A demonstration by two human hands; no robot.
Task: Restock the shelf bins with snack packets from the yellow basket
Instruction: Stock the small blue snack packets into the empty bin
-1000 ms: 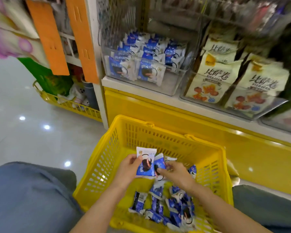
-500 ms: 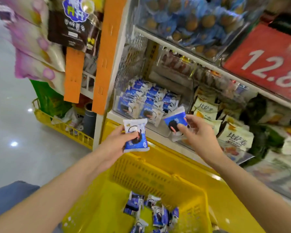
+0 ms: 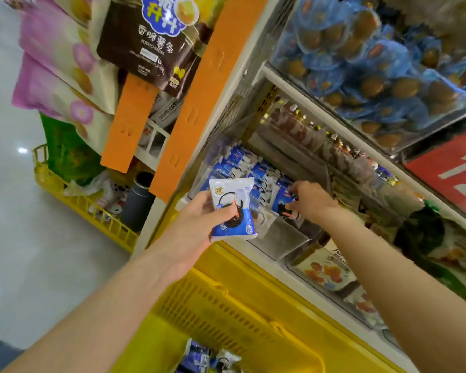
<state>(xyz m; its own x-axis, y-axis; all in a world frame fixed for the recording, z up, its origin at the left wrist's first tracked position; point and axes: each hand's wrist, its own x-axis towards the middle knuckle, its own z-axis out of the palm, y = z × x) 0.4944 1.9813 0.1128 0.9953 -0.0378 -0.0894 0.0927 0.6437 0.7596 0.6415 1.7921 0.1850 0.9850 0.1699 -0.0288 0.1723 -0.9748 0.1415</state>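
Observation:
My left hand (image 3: pixel 199 224) grips a blue and white snack packet (image 3: pixel 233 208), held up just in front of the clear shelf bin (image 3: pixel 283 238). My right hand (image 3: pixel 311 201) reaches into that bin and pinches a second blue packet (image 3: pixel 283 201) among the several like packets (image 3: pixel 242 168) stacked there. The yellow basket (image 3: pixel 226 305) stands below my arms, with a few blue packets (image 3: pixel 197 356) showing at its bottom edge.
A neighbouring clear bin (image 3: pixel 331 275) holds cream packets with fruit pictures. Above, a bin of blue wrapped cakes (image 3: pixel 374 63) and a red price sign (image 3: pixel 452 170). Orange strips (image 3: pixel 197 103) and hanging snack bags (image 3: pixel 148 41) flank the shelf post. A second yellow basket (image 3: pixel 73 195) sits on the floor.
Both hands lifted packets out of the basket and up to the shelf. The right hand has since gone into the bin with its packet; the left one rose closer to it.

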